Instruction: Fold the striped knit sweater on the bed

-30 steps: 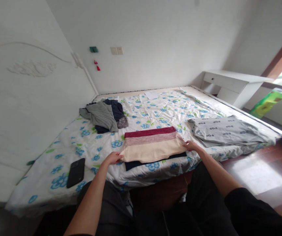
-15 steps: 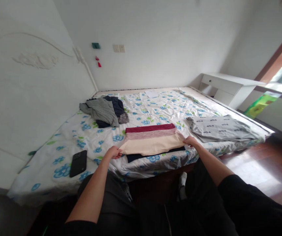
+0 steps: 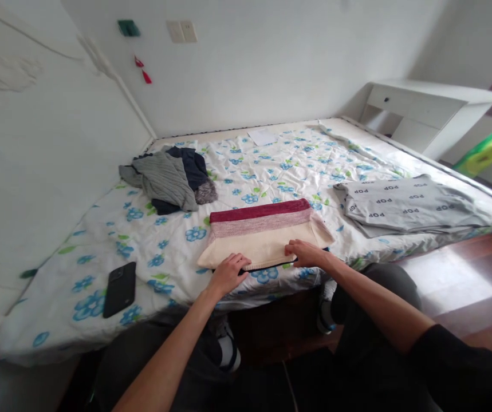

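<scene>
A folded knit sweater [image 3: 258,236] with burgundy, pink and cream bands lies flat on the bed near its front edge. Some dark cloth shows beneath its near hem. My left hand [image 3: 229,273] rests at the left part of that hem, fingers laid over the knit and thumb apart. Farther right, my right hand [image 3: 304,253] is on the cream band by the hem, its fingers curled onto the fabric. The sweater's side corners lie free of both hands.
A black phone [image 3: 119,289] lies on the flowered bedsheet [image 3: 160,286] at left. Grey and navy clothes [image 3: 164,177] are heaped behind it. A grey garment printed "POP" [image 3: 409,206] lies at right. White paper [image 3: 263,136] and a white desk [image 3: 417,109] are farther back.
Both hands have let go of the sweater's side corners and moved inward to its near hem. The view has shifted down and closer to the bed.
</scene>
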